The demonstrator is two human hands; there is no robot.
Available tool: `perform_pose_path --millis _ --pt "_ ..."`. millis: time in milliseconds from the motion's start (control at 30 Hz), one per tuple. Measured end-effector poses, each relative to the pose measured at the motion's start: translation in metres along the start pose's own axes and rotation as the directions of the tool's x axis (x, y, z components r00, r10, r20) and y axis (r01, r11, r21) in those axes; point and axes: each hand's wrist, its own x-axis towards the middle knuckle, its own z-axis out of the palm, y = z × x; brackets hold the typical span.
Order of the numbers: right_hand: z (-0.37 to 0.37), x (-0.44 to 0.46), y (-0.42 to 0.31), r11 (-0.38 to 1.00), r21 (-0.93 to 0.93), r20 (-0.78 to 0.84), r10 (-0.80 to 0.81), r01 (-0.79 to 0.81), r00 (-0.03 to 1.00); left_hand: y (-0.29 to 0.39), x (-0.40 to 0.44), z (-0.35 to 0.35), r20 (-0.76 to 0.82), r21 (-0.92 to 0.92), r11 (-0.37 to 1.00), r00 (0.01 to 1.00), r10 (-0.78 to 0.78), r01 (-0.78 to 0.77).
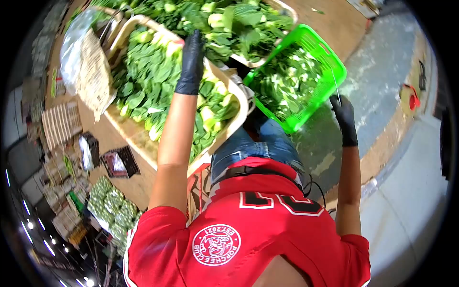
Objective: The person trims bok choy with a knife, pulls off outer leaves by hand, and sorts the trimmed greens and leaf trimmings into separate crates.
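Observation:
My left hand (192,60), in a black glove, reaches over the inner edge of a cream crate (241,98) filled with leafy greens (148,76). Its fingers look stretched out towards more greens (229,26) in the crate beyond, and I see nothing held in them. Whether the fingertips touch the leaves I cannot tell. My right hand (344,120), gloved in black too, is closed around a knife (336,86) whose thin blade points up beside the bright green basket (332,62). Loose cut leaves (289,83) lie in that basket.
A clear plastic bag (76,52) and a woven sheet (93,71) hang over the left crate's far corner. Dark crates (119,161) and bagged green produce (112,205) stand on the floor at left. A red tape roll (410,99) lies at right.

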Motion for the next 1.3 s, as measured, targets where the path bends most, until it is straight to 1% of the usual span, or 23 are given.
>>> perform_pose_path --millis 33,67,100,167,233,300,367,433,500,533,567,633,667,767,900,933,1033,1067,1100,1167,1200,1233,1300 --pt "0.006 0.000 0.003 0.999 -0.052 0.043 0.016 -0.014 0.999 0.025 -0.006 -0.019 -0.164 -0.091 0.995 0.986 0.016 -0.032" --pt "0.013 0.000 0.007 0.998 -0.057 0.070 0.037 -0.033 0.997 0.024 -0.013 -0.050 -0.169 0.151 0.977 0.970 0.177 -0.152" --pt "0.018 -0.004 0.002 0.997 -0.044 0.106 0.063 -0.059 0.992 0.014 -0.021 -0.080 -0.131 0.382 0.889 0.937 0.324 -0.254" --pt "0.033 -0.008 0.004 0.999 0.039 0.139 0.021 -0.026 0.990 -0.008 -0.053 -0.117 -0.080 0.597 0.799 0.986 0.146 -0.070" --pt "0.040 -0.016 -0.012 0.999 0.004 0.171 0.044 -0.046 0.984 -0.049 -0.076 -0.137 0.150 0.795 0.570 0.978 0.148 -0.208" --pt "0.047 -0.020 -0.025 0.999 0.011 0.179 0.038 -0.041 0.983 -0.052 -0.067 -0.125 0.230 0.862 0.369 0.917 0.326 -0.347" --pt "0.052 -0.025 -0.030 0.999 0.042 0.184 0.011 -0.019 0.983 -0.052 -0.022 -0.117 0.138 0.875 0.366 0.888 0.438 -0.317" --pt "0.055 -0.028 -0.034 1.000 -0.011 0.180 0.022 -0.021 0.983 -0.060 0.029 -0.109 0.135 0.955 0.176 0.878 0.460 -0.239" --pt "0.056 -0.035 -0.039 0.998 -0.001 0.178 0.055 -0.055 0.983 -0.067 0.058 -0.102 0.147 0.989 -0.040 0.979 0.138 -0.143" --pt "0.055 -0.040 -0.049 0.996 -0.026 0.175 0.083 -0.080 0.981 -0.070 0.060 -0.095 0.141 0.984 -0.131 0.982 0.124 -0.125" --pt "0.058 -0.043 -0.038 1.000 -0.010 0.162 0.025 -0.023 0.987 -0.073 0.060 -0.090 0.072 0.992 -0.109 0.987 0.140 -0.057" --pt "0.062 -0.052 -0.030 0.998 0.054 0.135 0.031 -0.038 0.990 -0.077 0.055 -0.085 -0.055 0.998 -0.024 0.988 0.142 0.059" --pt "0.060 -0.055 -0.035 0.990 -0.025 0.196 0.138 -0.136 0.971 -0.078 0.056 -0.084 -0.111 0.994 0.006 0.984 0.140 0.111" --pt "0.073 -0.061 -0.024 0.999 -0.002 0.180 0.047 -0.048 0.982 -0.079 0.056 -0.081 -0.100 0.992 -0.055 0.979 0.178 0.111" --pt "0.072 -0.063 -0.044 0.992 -0.050 0.228 0.124 -0.116 0.966 -0.067 0.043 -0.084 -0.027 0.995 -0.093 0.991 0.128 0.039" --pt "0.072 -0.061 -0.044 0.995 -0.044 0.216 0.092 -0.084 0.972 -0.066 0.041 -0.085 -0.044 0.997 -0.056 0.984 0.172 0.055" --pt "0.073 -0.060 -0.047 1.000 -0.015 0.200 0.017 -0.014 0.980 -0.055 0.029 -0.099 -0.080 0.988 0.143 0.984 0.158 0.058" --pt "0.072 -0.059 -0.051 1.000 0.001 0.202 0.006 -0.007 0.979 -0.048 0.018 -0.109 -0.004 0.969 0.237 0.955 0.295 -0.070" --pt "0.073 -0.059 -0.053 1.000 0.019 0.205 -0.003 -0.001 0.979 -0.040 0.006 -0.122 0.052 0.903 0.383 0.933 0.356 -0.196" --pt "0.079 -0.056 -0.051 0.998 0.039 0.211 -0.058 0.051 0.976 -0.015 -0.023 -0.137 -0.012 0.673 0.667 0.897 0.441 -0.319" --pt "0.083 -0.057 -0.050 0.996 0.050 0.216 -0.084 0.075 0.973 0.008 -0.041 -0.134 -0.025 0.245 0.950 0.978 0.207 -0.195" --pt "0.088 -0.058 -0.057 0.993 0.093 0.225 -0.091 0.072 0.970 0.031 -0.058 -0.128 -0.018 0.133 0.974 0.982 0.189 -0.185" --pt "0.093 -0.062 -0.085 0.983 0.171 0.240 -0.105 0.065 0.965 0.063 -0.095 -0.098 -0.048 -0.259 0.960 0.994 0.097 -0.107"
